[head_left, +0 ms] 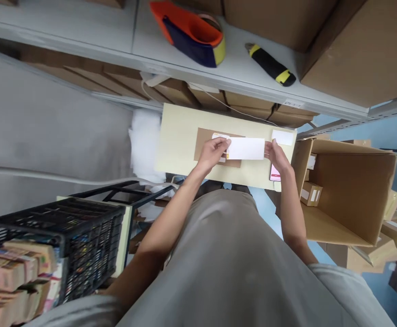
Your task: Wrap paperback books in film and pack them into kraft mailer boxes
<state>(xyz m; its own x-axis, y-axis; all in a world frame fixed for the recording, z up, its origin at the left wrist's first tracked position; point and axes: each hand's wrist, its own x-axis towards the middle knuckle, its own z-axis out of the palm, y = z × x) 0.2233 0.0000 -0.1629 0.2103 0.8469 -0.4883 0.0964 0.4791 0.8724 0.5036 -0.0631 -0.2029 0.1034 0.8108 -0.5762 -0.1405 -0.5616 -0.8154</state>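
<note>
A blank white paper slip (246, 148) with a small orange mark at its lower left corner is stretched level between my two hands. My left hand (212, 154) pinches its left end between thumb and fingers. At the right end, the fingers of my right hand (276, 156) meet the slip's edge, with the thumb pointing up. Below the slip, a flat brown cardboard piece (201, 141) with a white and orange label (219, 136) lies on the cream tabletop (178, 136). Partly behind my right hand is a phone (275, 173) with a pink screen.
Another white slip (283, 137) lies at the table's right end. On the shelf above are an orange and blue tape dispenser (193, 36) and a utility knife (271, 64). An open carton (348, 195) stands right; a black crate (92, 240) with books stands lower left.
</note>
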